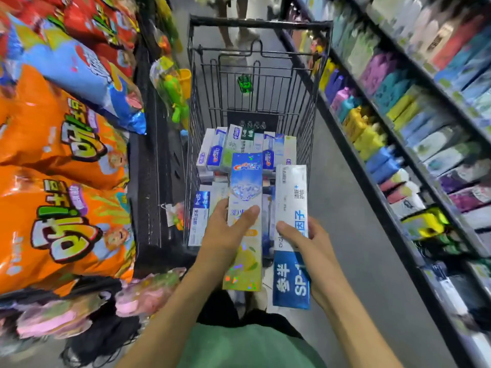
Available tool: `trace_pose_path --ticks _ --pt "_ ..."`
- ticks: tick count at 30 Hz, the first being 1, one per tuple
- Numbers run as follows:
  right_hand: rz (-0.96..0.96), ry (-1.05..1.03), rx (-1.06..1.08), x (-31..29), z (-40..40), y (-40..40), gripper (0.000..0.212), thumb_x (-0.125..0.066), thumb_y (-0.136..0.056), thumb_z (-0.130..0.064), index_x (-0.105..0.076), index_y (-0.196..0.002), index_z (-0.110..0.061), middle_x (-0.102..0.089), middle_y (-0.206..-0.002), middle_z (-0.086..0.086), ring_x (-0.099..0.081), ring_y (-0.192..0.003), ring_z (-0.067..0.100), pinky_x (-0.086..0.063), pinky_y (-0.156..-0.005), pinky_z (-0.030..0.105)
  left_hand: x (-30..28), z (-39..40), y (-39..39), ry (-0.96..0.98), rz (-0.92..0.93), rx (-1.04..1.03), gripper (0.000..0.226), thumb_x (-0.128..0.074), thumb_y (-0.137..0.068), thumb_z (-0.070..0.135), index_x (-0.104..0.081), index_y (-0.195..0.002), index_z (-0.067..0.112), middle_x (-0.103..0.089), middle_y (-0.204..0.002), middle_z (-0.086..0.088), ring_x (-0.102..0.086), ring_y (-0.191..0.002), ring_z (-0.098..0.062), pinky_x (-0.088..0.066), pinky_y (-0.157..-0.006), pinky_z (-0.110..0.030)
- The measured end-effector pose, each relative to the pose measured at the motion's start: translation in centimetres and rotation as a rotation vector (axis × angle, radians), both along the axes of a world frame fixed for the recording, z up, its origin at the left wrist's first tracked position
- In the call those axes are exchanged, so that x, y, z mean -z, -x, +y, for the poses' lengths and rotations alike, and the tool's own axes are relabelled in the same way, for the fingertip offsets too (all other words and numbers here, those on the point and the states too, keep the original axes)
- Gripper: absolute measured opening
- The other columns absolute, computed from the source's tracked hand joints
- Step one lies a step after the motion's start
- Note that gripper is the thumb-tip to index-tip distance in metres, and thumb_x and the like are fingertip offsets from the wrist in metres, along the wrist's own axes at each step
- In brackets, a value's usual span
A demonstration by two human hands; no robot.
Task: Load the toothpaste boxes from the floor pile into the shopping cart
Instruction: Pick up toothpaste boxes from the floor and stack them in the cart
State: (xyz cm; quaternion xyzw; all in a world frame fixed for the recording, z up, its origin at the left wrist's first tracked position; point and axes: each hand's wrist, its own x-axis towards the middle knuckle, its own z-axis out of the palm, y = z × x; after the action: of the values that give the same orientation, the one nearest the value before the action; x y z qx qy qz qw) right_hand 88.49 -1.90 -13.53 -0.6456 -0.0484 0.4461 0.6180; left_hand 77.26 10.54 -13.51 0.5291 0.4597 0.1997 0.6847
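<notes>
Fingers of the left hand (225, 232) curl around a holographic toothpaste box (245, 203) with a yellow lower end, the thumb lying across its front. Beside it, the right hand (310, 251) grips a white-and-blue toothpaste box (291, 197), thumb on its face and fingers wrapped behind. Both boxes are held lengthwise over the near end of the black wire shopping cart (260, 23). Inside the cart, many more toothpaste boxes (239, 147) stand and lie packed together. Orange snack bags (55, 144) fill the display on the left; coloured bottles (372, 139) line the shelves on the right.
</notes>
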Motion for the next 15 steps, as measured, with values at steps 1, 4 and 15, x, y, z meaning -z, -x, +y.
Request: trace_pose_path --ticks 1,4,15 --pt "-0.014 0.014 -0.002 0.4 0.7 -0.6 0.036 -0.072 -0.09 -0.017 -0.06 -0.124 -0.015 -0.078 -0.105 0.005 -0.075 -0.093 0.026 -0.061 -0.083 0.043 0.5 0.7 -0.4 0.008 0.007 -0.002 0.044 -0.076 -0.08 0.038 -0.065 -0.118 0.02 -0.076 -0.111 -0.002 -0.073 -0.104 -0.025 -0.053 -0.098 -0.055" --pt "-0.051 0.055 -0.003 1.9 3.0 -1.6 0.036 -0.074 -0.09 -0.028 -0.061 -0.123 -0.022 -0.076 -0.111 -0.002 -0.073 -0.103 0.02 -0.055 -0.098 0.048 1.8 2.9 -1.1 0.021 0.052 0.037 0.048 -0.08 -0.079 0.041 -0.063 -0.12 0.023 -0.076 -0.111 0.002 -0.072 -0.104 -0.021 -0.054 -0.098 -0.052" --pt "-0.126 0.247 -0.093 9.8 12.0 0.8 0.066 -0.064 -0.087 -0.065 -0.048 -0.141 -0.03 -0.061 -0.133 -0.016 -0.055 -0.123 -0.002 -0.042 -0.107 0.029 10.1 11.0 0.6 -0.246 0.396 0.003 0.062 -0.086 -0.07 0.034 -0.045 -0.111 0.057 -0.062 -0.115 0.011 -0.065 -0.109 -0.012 -0.054 -0.093 -0.041"
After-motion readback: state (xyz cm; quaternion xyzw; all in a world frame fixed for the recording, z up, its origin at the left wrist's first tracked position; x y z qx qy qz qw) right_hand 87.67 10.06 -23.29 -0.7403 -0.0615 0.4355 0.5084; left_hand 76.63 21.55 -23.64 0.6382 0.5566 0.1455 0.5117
